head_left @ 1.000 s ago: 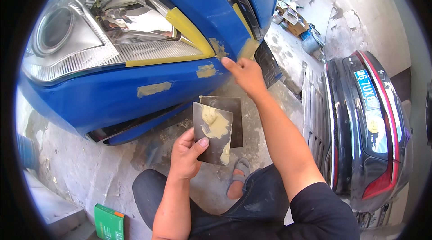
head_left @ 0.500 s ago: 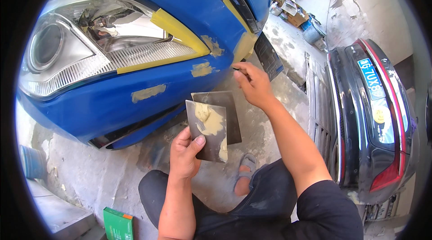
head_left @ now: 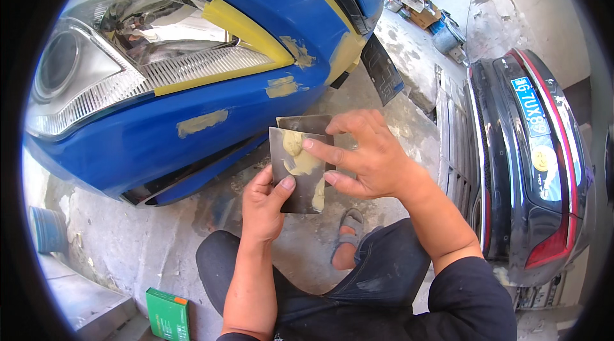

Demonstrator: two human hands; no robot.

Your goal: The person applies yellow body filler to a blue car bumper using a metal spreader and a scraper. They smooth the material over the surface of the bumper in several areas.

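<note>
My left hand (head_left: 263, 203) grips a flat dark putty spreader (head_left: 297, 194), thumb across its face. Beige putty (head_left: 293, 142) lies in a lump and smears on that face. A second dark spreader (head_left: 300, 122) shows behind it, mostly covered; how it is held is hidden. My right hand (head_left: 374, 155) is at the right edge of the spreaders with its fingers apart. One fingertip reaches over the putty, and another is by the rear spreader's top corner. In front of me, the blue car bumper (head_left: 243, 107) carries several dried-looking beige putty patches (head_left: 202, 123).
Yellow masking tape (head_left: 246, 34) edges the headlight (head_left: 141, 53). A black car rear (head_left: 511, 168) stands close on the right. Clutter with a bucket (head_left: 448, 37) is at the back. A green box (head_left: 167, 314) and a blue bucket (head_left: 48, 229) sit at lower left.
My right hand has left the bumper corner and come down to the spreaders, its fingers spreading. The small dark thing in its fingertips no longer shows. My left hand has lifted the spreaders slightly.
</note>
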